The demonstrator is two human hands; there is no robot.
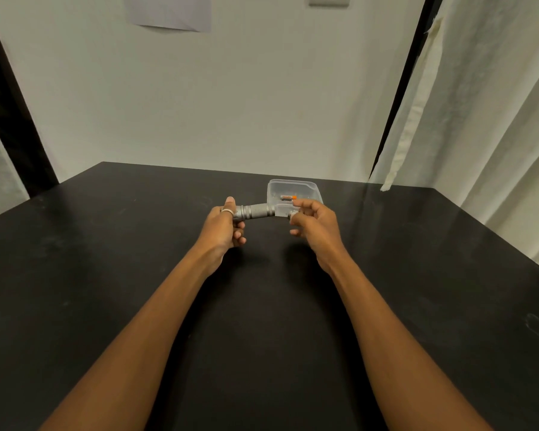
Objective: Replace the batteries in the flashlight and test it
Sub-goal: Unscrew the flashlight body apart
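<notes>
A grey metal flashlight [255, 211] is held level above the black table [106, 244], its length running left to right. My left hand [223, 227], with a pale ring on one finger, grips its left end. My right hand [313, 222] pinches the flashlight's right end with thumb and fingertips; whether that end piece is attached or loose I cannot tell. Just behind my right hand stands a clear plastic container [293, 189] holding a battery [288, 198] with an orange end.
White wall rises behind the table's far edge. A pale curtain [479, 119] hangs along the right side, a dark post [10, 119] stands at the left. A sheet of paper [168, 10] and a wall switch [329, 0] are high on the wall.
</notes>
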